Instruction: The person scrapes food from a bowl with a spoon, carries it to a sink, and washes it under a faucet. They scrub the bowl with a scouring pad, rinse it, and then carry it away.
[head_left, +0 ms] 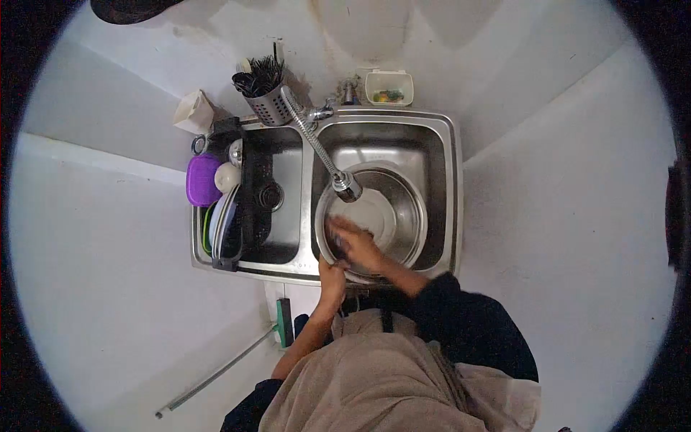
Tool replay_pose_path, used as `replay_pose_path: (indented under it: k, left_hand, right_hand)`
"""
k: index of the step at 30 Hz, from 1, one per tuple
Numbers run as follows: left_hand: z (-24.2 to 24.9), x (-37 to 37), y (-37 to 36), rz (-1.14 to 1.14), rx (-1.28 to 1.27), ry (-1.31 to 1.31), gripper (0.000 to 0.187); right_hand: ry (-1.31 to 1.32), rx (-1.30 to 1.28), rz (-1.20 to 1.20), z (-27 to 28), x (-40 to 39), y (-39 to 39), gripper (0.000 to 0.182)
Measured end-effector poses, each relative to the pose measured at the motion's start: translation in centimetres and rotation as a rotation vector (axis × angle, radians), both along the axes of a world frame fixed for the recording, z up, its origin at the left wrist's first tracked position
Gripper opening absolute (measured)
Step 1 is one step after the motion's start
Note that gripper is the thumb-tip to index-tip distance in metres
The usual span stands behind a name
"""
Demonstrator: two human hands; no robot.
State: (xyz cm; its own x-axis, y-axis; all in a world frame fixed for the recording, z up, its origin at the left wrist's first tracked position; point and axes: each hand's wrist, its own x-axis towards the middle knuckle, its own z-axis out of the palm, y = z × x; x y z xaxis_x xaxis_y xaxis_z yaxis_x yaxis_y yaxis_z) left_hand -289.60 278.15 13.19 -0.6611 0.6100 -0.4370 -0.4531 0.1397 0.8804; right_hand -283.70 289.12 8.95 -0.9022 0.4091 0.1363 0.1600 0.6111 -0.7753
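Observation:
A large stainless steel bowl [409,216] sits in the right basin of the sink, with a pale round area at its bottom. My left hand [332,277] is closed on the bowl's near-left rim. My right hand [358,246] reaches into the bowl against its left inner wall. Motion smears its fingers, so whether they hold anything cannot be made out. Just above the bowl hangs the dark-tipped head of a flexible faucet [347,187]; no water stream is visible from it.
Left of the sink's left basin [288,155], a black dish rack [229,263] holds plates, a white bowl and a purple container [203,180]. Behind stand a perforated utensil holder [271,108] and a white tub [389,86]. A green-headed squeegee [283,322] leans below.

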Motion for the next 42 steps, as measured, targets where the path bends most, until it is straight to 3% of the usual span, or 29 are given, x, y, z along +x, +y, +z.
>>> replay_pose_path:
  k: [3, 5, 7, 9, 10, 13, 16, 18, 20, 21, 24, 27, 30, 33, 36, 37, 39, 42]
  left_hand:
    - [0.3, -0.1, -0.5, -0.031, -0.075, 0.041, 0.041]
    - [0.8, -0.9, -0.3, -0.036, -0.073, 0.008, 0.052]
    - [2.0, -1.1, 0.4, 0.010, -0.036, 0.043, 0.053]
    - [1.5, -1.2, 0.1, -0.035, -0.036, 0.013, 0.050]
    - [1.1, -1.1, -0.3, -0.063, -0.040, -0.002, 0.048]
    - [-0.7, -0.4, -1.4, -0.113, -0.017, 0.015, 0.046]
    - [-1.0, -0.3, -1.9, -0.058, -0.117, -0.006, 0.042]
    - [-0.2, -0.9, -0.9, -0.050, -0.043, 0.127, 0.045]
    - [0.2, -1.5, 0.0, -0.039, 0.055, 0.227, 0.046]
    - [0.4, -1.5, 0.2, -0.101, -0.040, 0.293, 0.047]
    - [0.3, -0.7, -0.1, -0.100, -0.037, 0.152, 0.048]
    - [-0.5, -1.2, -0.5, -0.103, -0.041, 0.247, 0.046]
    - [-0.4, -2.4, -0.4, -0.121, 0.033, 0.340, 0.044]
    - [-1.1, -1.7, -0.2, -0.060, 0.033, 0.459, 0.042]
    - [0.2, -0.5, 0.8, -0.042, 0.010, 0.448, 0.039]
    - [0.6, -0.7, 1.2, -0.054, -0.003, 0.389, 0.038]
    - [-0.7, -1.7, 0.9, -0.088, -0.011, 0.330, 0.037]
    - [-2.3, -2.0, 0.2, -0.019, 0.089, 0.286, 0.039]
  right_hand:
    - [-0.039, 0.397, -0.131, -2.8, 0.2, 5.0, 0.058]
    - [-0.130, 0.578, -0.295, -4.1, 2.2, 7.1, 0.059]
    - [-0.341, 0.399, -0.237, -5.7, 3.7, 2.4, 0.058]
    - [-0.311, 0.109, -0.092, -3.9, 4.2, -0.9, 0.059]
    - [-0.173, -0.094, 0.016, -1.3, 3.2, -2.1, 0.059]
    - [0.163, -0.247, -0.136, -0.5, -0.5, -0.2, 0.050]
    - [-0.040, 0.298, -0.211, -0.5, 0.9, 5.1, 0.052]
    - [-0.109, 0.720, -0.319, -0.9, 2.6, 6.6, 0.052]
    - [-0.204, 0.464, -0.366, -2.9, 3.6, 1.5, 0.051]
    - [-0.255, 0.330, -0.385, -3.7, 3.8, -0.7, 0.051]
    - [0.031, -0.860, -0.216, 0.3, 0.9, -2.8, 0.053]
    - [0.106, -0.901, -0.250, 1.4, 0.4, -2.2, 0.052]
    - [-0.004, 0.219, 0.127, -2.4, 4.9, 1.8, 0.046]
    - [-0.195, 0.702, -0.117, -2.0, 6.2, 5.9, 0.042]
    - [-0.352, 0.369, -0.467, -5.3, 3.7, 1.0, 0.040]
    - [-0.491, 0.120, -0.268, -3.0, 3.2, -0.5, 0.043]
    - [-0.076, -0.201, -0.193, -0.1, 2.6, -3.1, 0.046]
    - [-0.091, 0.013, -0.024, -3.9, 3.7, 0.2, 0.050]
